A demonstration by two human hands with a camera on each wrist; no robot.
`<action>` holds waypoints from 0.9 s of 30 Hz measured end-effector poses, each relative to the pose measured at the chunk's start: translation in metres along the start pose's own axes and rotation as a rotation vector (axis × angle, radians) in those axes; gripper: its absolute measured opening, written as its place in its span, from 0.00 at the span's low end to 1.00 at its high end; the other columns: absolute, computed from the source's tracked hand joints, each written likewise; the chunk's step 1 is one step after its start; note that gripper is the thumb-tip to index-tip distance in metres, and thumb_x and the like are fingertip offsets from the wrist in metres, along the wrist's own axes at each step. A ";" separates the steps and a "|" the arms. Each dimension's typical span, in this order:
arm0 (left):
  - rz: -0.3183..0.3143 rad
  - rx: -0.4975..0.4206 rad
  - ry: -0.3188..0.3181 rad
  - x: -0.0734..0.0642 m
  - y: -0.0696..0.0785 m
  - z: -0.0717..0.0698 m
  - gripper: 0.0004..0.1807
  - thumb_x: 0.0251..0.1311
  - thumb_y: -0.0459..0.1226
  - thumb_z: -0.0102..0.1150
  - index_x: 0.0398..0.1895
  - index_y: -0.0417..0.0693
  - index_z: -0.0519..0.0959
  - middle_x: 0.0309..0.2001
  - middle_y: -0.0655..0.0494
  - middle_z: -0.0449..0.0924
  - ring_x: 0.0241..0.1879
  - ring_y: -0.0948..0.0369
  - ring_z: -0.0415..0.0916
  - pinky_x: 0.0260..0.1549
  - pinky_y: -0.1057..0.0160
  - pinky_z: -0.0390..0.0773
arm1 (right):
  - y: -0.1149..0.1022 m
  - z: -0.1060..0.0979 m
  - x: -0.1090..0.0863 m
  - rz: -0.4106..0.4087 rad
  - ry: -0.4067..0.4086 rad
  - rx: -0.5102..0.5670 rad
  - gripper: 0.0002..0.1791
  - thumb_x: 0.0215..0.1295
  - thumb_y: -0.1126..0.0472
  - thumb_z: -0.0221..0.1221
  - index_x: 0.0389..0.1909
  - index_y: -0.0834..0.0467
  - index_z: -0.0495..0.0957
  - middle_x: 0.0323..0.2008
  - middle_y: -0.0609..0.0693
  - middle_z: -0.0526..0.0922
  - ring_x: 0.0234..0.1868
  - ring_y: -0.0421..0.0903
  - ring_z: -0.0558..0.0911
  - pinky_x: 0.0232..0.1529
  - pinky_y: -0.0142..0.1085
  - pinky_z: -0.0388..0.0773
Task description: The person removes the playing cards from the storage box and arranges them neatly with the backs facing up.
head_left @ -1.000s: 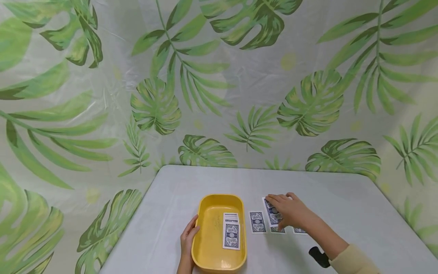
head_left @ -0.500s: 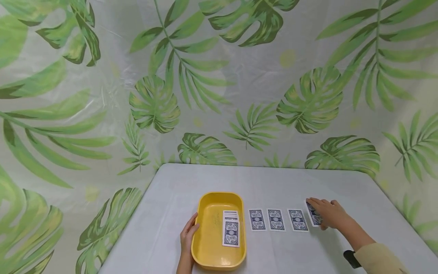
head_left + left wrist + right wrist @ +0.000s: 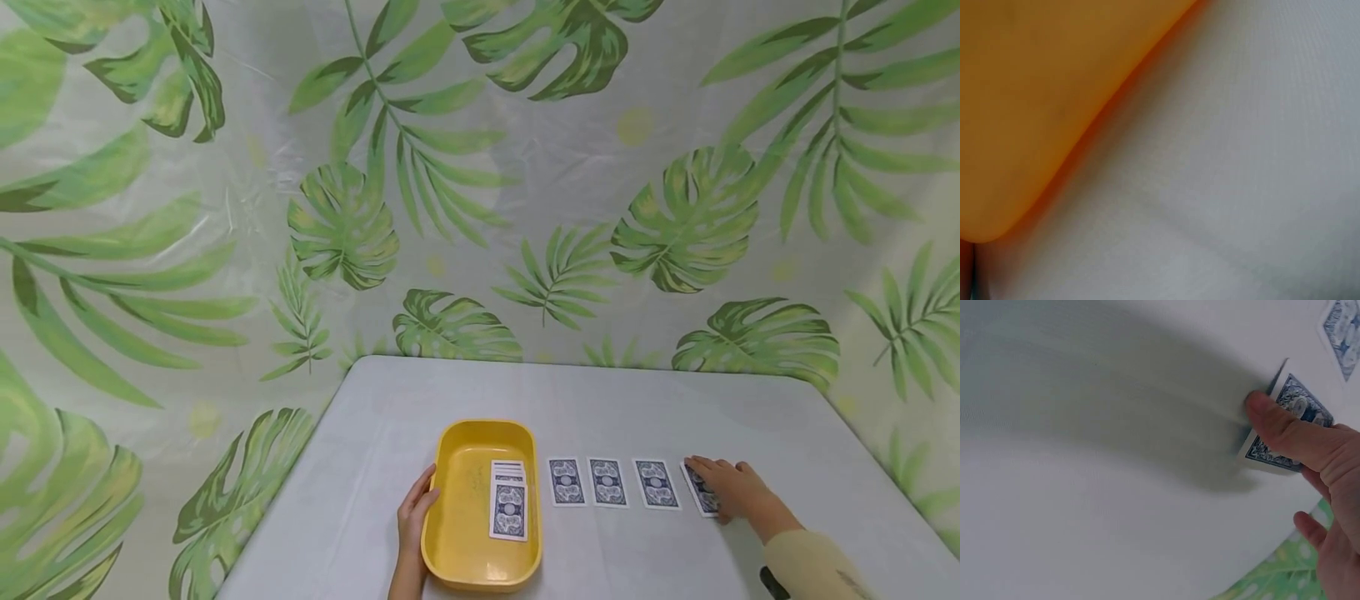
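My left hand (image 3: 412, 518) grips the left rim of a yellow plastic tray (image 3: 454, 542), thumb over the edge. Inside the tray, several overlapping playing cards (image 3: 510, 512) lie face down near its right wall. Right of the tray, three blue-backed cards (image 3: 607, 482) lie in a row. At the row's right end my right hand (image 3: 738, 489) holds another playing card (image 3: 697, 488). The right wrist view shows the thumb (image 3: 1285, 428) across this card's back, the card tilted with its near edge raised off the cloth. Only tray wall (image 3: 1047, 94) and cloth show in the left wrist view.
A white cloth (image 3: 600, 400) covers the table. Behind it hangs a leaf-printed sheet (image 3: 465, 208), also seen past the table edge. A black band (image 3: 773, 582) shows at the right sleeve.
My right hand has carried a card from above the row rightward, then lowered it at the row's right end, nearer me. The left hand keeps its grip on the tray.
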State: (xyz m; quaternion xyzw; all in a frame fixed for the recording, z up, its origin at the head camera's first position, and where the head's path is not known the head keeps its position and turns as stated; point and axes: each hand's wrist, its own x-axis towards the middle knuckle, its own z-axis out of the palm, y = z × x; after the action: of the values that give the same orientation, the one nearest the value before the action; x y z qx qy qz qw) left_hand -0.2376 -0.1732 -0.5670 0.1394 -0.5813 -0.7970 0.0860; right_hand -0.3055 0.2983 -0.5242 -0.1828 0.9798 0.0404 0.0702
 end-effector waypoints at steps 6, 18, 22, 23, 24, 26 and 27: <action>-0.003 0.002 0.004 0.000 0.001 0.001 0.24 0.59 0.36 0.52 0.61 0.45 0.69 0.66 0.50 0.61 0.67 0.55 0.53 0.49 0.80 0.68 | 0.004 0.004 0.002 0.015 -0.012 0.011 0.47 0.29 0.62 0.74 0.57 0.66 0.64 0.56 0.61 0.70 0.51 0.63 0.71 0.48 0.60 0.64; -0.004 0.025 0.011 -0.003 0.000 0.001 0.24 0.60 0.37 0.51 0.61 0.45 0.69 0.66 0.47 0.60 0.67 0.53 0.54 0.49 0.79 0.68 | 0.002 0.001 0.002 0.007 -0.001 0.005 0.46 0.30 0.63 0.73 0.57 0.66 0.65 0.56 0.61 0.70 0.52 0.62 0.71 0.49 0.60 0.64; -0.007 0.018 0.008 -0.003 0.001 0.001 0.24 0.61 0.36 0.50 0.61 0.45 0.68 0.66 0.47 0.60 0.67 0.54 0.54 0.49 0.78 0.69 | 0.001 0.001 0.002 0.001 -0.002 -0.001 0.46 0.30 0.64 0.73 0.57 0.66 0.65 0.56 0.61 0.70 0.52 0.62 0.71 0.50 0.60 0.64; -0.011 0.016 0.010 -0.003 0.001 0.002 0.24 0.60 0.36 0.51 0.61 0.46 0.68 0.66 0.48 0.61 0.67 0.54 0.54 0.49 0.79 0.69 | 0.001 0.001 0.003 0.003 -0.005 0.002 0.46 0.31 0.64 0.73 0.57 0.66 0.65 0.56 0.61 0.70 0.52 0.62 0.70 0.50 0.60 0.64; -0.010 0.013 0.005 -0.003 0.001 0.002 0.24 0.61 0.36 0.50 0.61 0.45 0.68 0.66 0.48 0.60 0.67 0.54 0.54 0.49 0.78 0.69 | 0.001 0.001 0.003 0.007 -0.009 0.007 0.46 0.31 0.64 0.73 0.57 0.66 0.64 0.57 0.61 0.70 0.52 0.62 0.70 0.51 0.60 0.63; -0.010 0.017 -0.001 -0.003 0.002 0.002 0.24 0.61 0.36 0.50 0.62 0.46 0.68 0.67 0.47 0.60 0.67 0.54 0.54 0.50 0.78 0.68 | 0.002 0.001 0.004 0.014 -0.019 0.019 0.46 0.31 0.64 0.72 0.57 0.66 0.64 0.57 0.62 0.69 0.53 0.63 0.70 0.51 0.61 0.63; -0.014 0.020 -0.002 -0.003 0.002 0.002 0.24 0.61 0.36 0.50 0.62 0.46 0.68 0.67 0.48 0.59 0.67 0.54 0.53 0.51 0.77 0.68 | 0.003 0.001 0.004 0.018 -0.026 0.025 0.45 0.32 0.64 0.72 0.57 0.66 0.64 0.57 0.62 0.69 0.53 0.63 0.70 0.51 0.61 0.63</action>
State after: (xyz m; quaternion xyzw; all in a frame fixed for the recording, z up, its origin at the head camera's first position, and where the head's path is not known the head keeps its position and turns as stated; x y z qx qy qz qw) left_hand -0.2351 -0.1713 -0.5645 0.1437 -0.5883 -0.7919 0.0784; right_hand -0.3105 0.2995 -0.5260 -0.1726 0.9808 0.0314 0.0848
